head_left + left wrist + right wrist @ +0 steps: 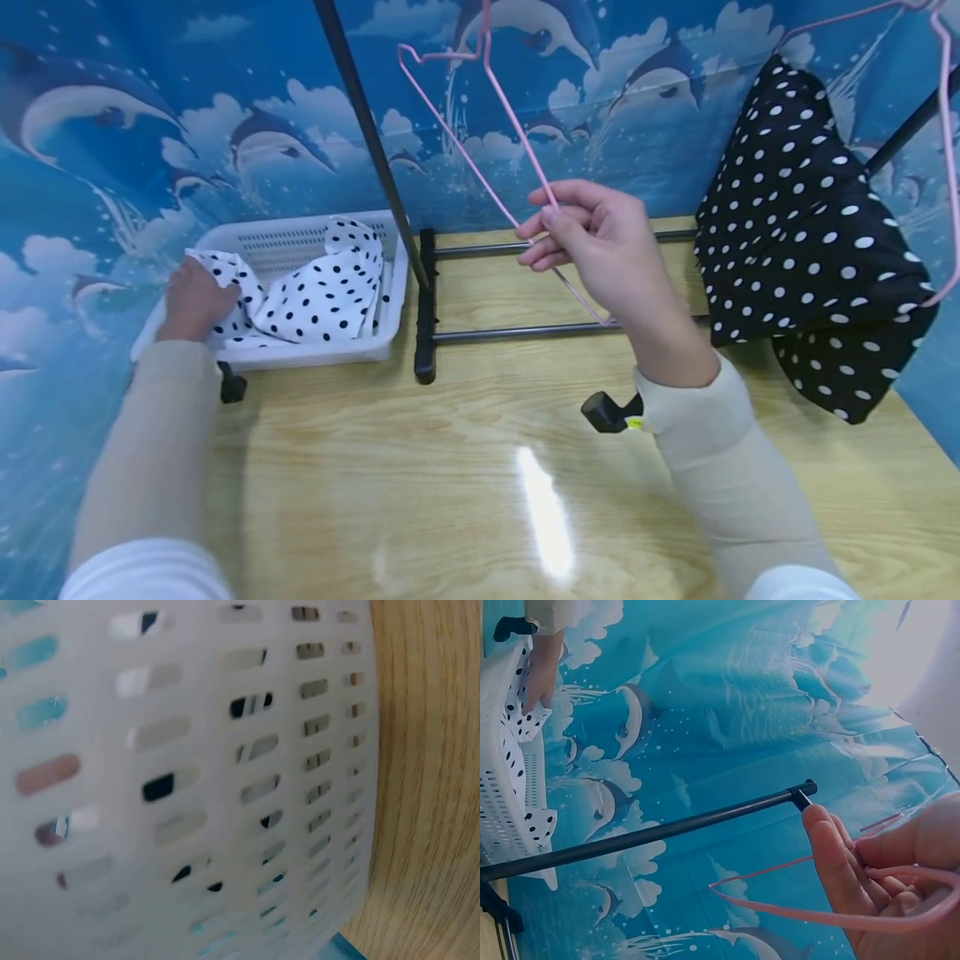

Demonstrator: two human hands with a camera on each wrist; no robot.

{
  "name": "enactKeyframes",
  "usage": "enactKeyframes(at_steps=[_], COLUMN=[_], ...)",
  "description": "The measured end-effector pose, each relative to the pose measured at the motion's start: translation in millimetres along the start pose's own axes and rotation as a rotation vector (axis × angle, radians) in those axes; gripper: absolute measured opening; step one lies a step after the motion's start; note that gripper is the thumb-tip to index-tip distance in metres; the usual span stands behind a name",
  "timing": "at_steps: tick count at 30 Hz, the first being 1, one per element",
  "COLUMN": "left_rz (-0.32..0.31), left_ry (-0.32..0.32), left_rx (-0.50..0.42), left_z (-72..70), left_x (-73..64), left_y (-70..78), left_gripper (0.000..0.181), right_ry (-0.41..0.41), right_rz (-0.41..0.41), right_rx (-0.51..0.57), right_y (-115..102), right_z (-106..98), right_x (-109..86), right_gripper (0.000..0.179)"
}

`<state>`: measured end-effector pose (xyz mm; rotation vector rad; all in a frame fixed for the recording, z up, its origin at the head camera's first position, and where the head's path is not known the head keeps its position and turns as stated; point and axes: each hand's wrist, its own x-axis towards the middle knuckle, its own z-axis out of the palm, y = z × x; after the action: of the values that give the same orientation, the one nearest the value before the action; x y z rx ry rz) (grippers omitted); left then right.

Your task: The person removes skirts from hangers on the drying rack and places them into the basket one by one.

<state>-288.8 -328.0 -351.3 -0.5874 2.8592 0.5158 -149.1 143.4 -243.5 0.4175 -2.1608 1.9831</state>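
My right hand (600, 237) pinches a pink clothes hanger (517, 125) by its long side, between thumb and fingers. In the right wrist view the hanger (795, 911) stretches out past the fingertips. Over at the left, my left hand (197, 296) grips an edge of a white cloth with black dots (318, 292). That cloth lies bunched in a white plastic basket (315, 358). The left wrist view is mostly filled by the slotted basket wall (202, 750), which hides most of the hand; the right wrist view shows the left hand (541, 682) with the cloth.
A black metal rack (375, 150) stands behind the hands, with low crossbars (517, 335) near the floor. On the right, a black cloth with white dots (810, 225) hangs from another pink hanger (947, 150). Behind everything is a blue dolphin-print curtain (247, 75). The wooden surface (375, 467) extends in front.
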Motion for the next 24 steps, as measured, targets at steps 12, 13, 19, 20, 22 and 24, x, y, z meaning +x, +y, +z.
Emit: enactKeyframes(at_steps=[12, 13, 19, 20, 22, 24], left_rz=[-0.026, -0.025, 0.036, 0.051, 0.075, 0.088], left_ry=[0.060, 0.063, 0.106, 0.112, 0.113, 0.112], left_rx=[-0.054, -0.057, -0.041, -0.041, -0.048, -0.057], left_z=[0.9, -0.1, -8.7, -9.9, -12.2, -14.0], left_x=[-1.1, -1.9, -6.8, -7.4, -8.9, -11.2], left_y=[2.6, 3.7, 17.3, 20.8, 28.0, 35.3], left_gripper=[0.080, 0.081, 0.081, 0.080, 0.080, 0.079], right_ry=[-0.022, -0.020, -0.014, -0.014, -0.014, -0.013], right_rz=[0.002, 0.009, 0.059, 0.064, 0.072, 0.073], right_rx=[-0.011, -0.010, 0.010, 0.011, 0.010, 0.005], right_y=[-3.6, -4.4, -9.1, -9.5, -9.7, -9.3], right_z=[7.5, 7.9, 13.2, 14.1, 15.6, 17.0], right_x=[7.6, 8.5, 16.6, 18.2, 21.1, 23.8], right_gripper=[0.024, 0.024, 0.025, 0.025, 0.025, 0.025])
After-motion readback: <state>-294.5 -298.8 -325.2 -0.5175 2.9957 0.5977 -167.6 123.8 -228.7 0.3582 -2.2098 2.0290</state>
